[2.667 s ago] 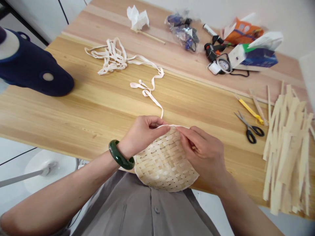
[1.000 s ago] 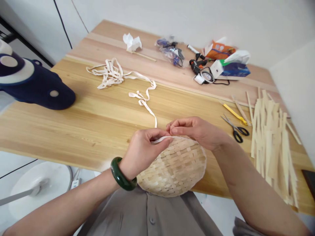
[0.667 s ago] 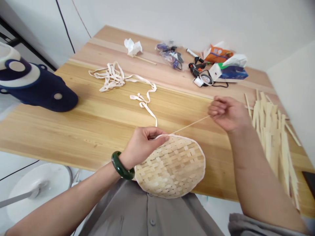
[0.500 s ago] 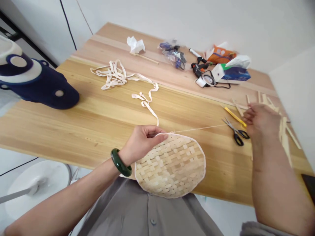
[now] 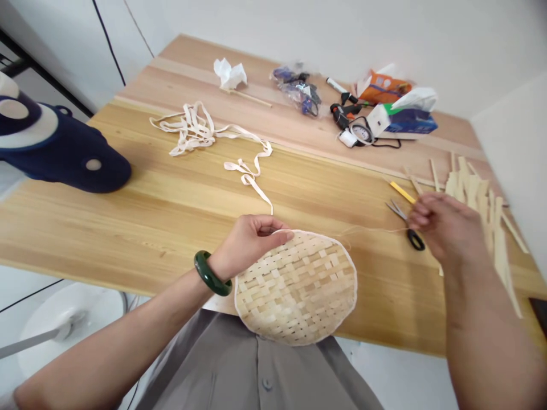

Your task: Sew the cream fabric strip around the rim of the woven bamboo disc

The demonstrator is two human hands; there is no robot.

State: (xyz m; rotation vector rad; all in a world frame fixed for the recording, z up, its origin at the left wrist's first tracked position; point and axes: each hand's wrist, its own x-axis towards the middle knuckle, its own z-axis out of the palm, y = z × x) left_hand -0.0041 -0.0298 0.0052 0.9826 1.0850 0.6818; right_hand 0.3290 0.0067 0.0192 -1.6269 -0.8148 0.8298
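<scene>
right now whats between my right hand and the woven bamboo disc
The head view shows a thin pale thread running from the right hand to the woven bamboo disc, above the wooden tabletop.

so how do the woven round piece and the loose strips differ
The woven bamboo disc is one flat interlaced oval with a pale bound rim; the bamboo strips lie separate in a loose heap. The left hand grips the disc's rim, not the strips. Both are pale bamboo.
</scene>
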